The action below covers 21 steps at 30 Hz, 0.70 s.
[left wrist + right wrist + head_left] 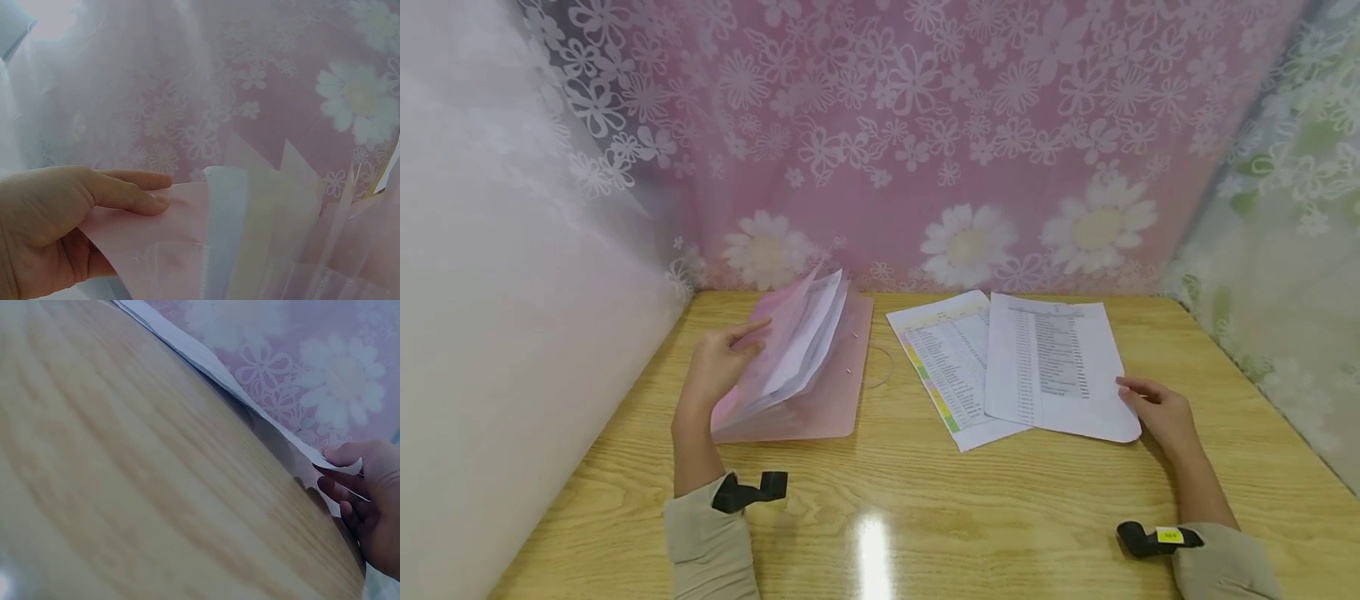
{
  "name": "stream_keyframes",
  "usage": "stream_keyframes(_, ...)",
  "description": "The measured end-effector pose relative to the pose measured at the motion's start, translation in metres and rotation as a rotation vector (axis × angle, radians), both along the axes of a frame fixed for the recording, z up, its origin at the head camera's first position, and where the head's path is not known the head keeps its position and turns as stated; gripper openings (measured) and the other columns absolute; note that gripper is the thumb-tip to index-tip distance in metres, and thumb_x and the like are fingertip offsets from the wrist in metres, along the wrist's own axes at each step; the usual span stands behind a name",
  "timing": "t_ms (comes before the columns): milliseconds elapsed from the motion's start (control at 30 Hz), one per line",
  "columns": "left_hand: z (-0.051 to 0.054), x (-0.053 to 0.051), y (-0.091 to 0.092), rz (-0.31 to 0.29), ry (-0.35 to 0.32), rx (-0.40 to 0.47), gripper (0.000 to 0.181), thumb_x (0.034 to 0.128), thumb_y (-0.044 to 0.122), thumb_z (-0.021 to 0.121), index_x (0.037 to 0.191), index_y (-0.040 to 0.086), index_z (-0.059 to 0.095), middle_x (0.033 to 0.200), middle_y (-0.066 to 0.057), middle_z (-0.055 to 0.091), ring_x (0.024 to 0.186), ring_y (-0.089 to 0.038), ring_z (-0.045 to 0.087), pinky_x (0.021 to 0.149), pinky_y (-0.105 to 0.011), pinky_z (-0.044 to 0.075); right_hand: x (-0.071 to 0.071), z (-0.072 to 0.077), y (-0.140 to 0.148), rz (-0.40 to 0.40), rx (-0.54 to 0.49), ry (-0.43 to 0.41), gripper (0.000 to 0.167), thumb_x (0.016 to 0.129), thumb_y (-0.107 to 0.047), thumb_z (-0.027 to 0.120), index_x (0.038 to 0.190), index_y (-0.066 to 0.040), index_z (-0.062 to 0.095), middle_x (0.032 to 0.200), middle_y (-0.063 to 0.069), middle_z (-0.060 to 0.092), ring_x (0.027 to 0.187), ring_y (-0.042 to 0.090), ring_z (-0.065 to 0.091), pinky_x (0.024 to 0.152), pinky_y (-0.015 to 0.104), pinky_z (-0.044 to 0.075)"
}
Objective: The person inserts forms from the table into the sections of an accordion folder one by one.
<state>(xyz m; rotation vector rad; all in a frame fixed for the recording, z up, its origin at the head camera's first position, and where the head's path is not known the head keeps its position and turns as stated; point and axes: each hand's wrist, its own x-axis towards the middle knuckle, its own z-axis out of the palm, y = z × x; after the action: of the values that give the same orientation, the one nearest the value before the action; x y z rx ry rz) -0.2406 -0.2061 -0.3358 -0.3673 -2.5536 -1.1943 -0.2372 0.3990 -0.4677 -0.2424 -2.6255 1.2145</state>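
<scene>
A pink folder (838,408) lies on the left of the table, its cover and inner sheets (808,350) raised and fanned. My left hand (718,367) pinches the lifted cover (169,225) between thumb and fingers, as the left wrist view shows. To the right, a printed white sheet (1011,358) partly overlaps a sheet with coloured rows (940,367). My right hand (1161,417) pinches the white sheet at its right edge, near the lower corner. Up close in the right wrist view, the paper's edge (281,431) is lifted off the table between thumb and fingers (344,450).
The wooden table (820,508) meets a flowered pink curtain (880,167) at the back. A white wall or sheet (535,275) borders the left side, and a flowered curtain (1285,233) the right. A thin curved strip (887,367) sticks out beside the folder's metal prongs.
</scene>
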Motion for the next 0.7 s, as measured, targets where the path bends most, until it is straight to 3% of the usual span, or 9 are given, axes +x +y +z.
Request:
stream_keyframes(200,0.0009,0.0007,-0.0006,0.013,0.005,-0.018,0.034,0.0882,0.007,0.061,0.122,0.007,0.061,0.112,-0.015,0.062,0.045,-0.008,0.021,0.043,-0.026,0.030,0.0016,0.0024,-0.0015,-0.013,0.000,0.024,0.043,0.093,-0.034,0.052,0.115,0.002,0.059,0.097,-0.006,0.056,0.085,0.005,0.044,0.066,0.017,0.036)
stream_keyframes(433,0.0002,-0.0001,0.0005,0.011,0.011,-0.020,0.034,0.0875,0.005,0.062,0.121,0.005,0.061,0.114,-0.015,0.060,0.048,-0.009,0.028,0.045,-0.026,0.031,0.0035,0.0028,-0.0047,0.047,0.051,0.010,0.051,0.092,-0.035,0.053,0.126,0.004,0.052,0.119,0.023,0.050,0.089,0.008,0.043,0.067,0.017,0.036)
stream_keyframes(700,0.0001,-0.0005,0.0007,0.003,0.009,-0.012,0.033,0.0876,0.005,0.062,0.121,0.005,0.061,0.114,-0.015,0.060,0.046,-0.007,0.026,0.044,-0.025,0.031,0.0018,0.0012,-0.0025,-0.001,0.067,0.023,0.046,0.094,-0.031,0.052,0.125,0.003,0.053,0.125,0.027,0.048,0.102,0.034,0.047,0.067,0.020,0.037)
